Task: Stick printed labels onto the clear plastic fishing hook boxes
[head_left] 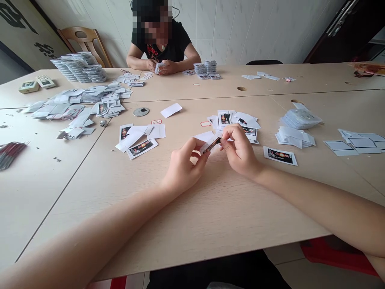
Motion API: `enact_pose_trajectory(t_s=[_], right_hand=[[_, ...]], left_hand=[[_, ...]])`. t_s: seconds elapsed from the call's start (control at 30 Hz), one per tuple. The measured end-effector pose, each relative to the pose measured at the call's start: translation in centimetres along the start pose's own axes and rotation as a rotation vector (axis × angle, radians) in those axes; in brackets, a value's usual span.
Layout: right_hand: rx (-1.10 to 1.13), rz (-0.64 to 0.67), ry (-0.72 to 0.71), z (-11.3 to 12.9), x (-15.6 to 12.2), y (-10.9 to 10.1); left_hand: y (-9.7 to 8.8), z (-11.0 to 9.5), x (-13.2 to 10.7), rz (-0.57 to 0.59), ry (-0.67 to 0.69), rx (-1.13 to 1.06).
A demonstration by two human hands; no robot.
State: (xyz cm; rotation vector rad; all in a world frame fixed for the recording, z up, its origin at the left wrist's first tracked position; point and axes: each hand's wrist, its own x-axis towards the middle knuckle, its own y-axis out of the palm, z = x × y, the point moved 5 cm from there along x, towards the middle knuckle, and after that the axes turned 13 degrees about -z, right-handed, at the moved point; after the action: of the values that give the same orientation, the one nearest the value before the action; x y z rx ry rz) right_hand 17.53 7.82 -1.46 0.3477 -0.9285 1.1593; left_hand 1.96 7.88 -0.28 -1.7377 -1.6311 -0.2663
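Both my hands meet above the middle of the light wooden table [192, 216]. My left hand [183, 164] and my right hand [239, 150] pinch the two ends of one small printed paper packet [210, 144], held just off the tabletop. Behind my right hand lies a loose pile of similar white and black-printed packets [240, 120]. A few more flat packets [138, 140] lie to the left of my left hand, and a single printed one [280, 155] rests to the right of my right hand.
Across the table a person in a black top [164, 44] handles a packet. Stacked packets [78, 66] and a big loose heap [81, 102] fill the far left; neat stacks [296, 127] lie right. Two remotes [36, 83], a round metal disc [141, 111], a wooden chair [86, 42].
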Motion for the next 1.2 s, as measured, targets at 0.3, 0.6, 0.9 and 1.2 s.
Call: enact_pose_trajectory(t_s=[0.3,0.6,0.9,1.2], right_hand=[[0.037,0.018,-0.033,0.18,-0.01,-0.04],[0.172,-0.022,0.014,-0.02,-0.02,-0.12],[0.082,-0.043,-0.025,-0.07,0.25,-0.17],[0.051,-0.042,-0.027,-0.12,0.22,-0.22]], left_hand=[[-0.09,0.40,-0.22,-0.014,0.027,0.061],[-0.21,0.55,-0.06,-0.061,0.040,0.042],[-0.18,0.32,-0.01,-0.054,0.066,0.023],[-0.23,0.18,0.02,-0.050,0.081,0.028]])
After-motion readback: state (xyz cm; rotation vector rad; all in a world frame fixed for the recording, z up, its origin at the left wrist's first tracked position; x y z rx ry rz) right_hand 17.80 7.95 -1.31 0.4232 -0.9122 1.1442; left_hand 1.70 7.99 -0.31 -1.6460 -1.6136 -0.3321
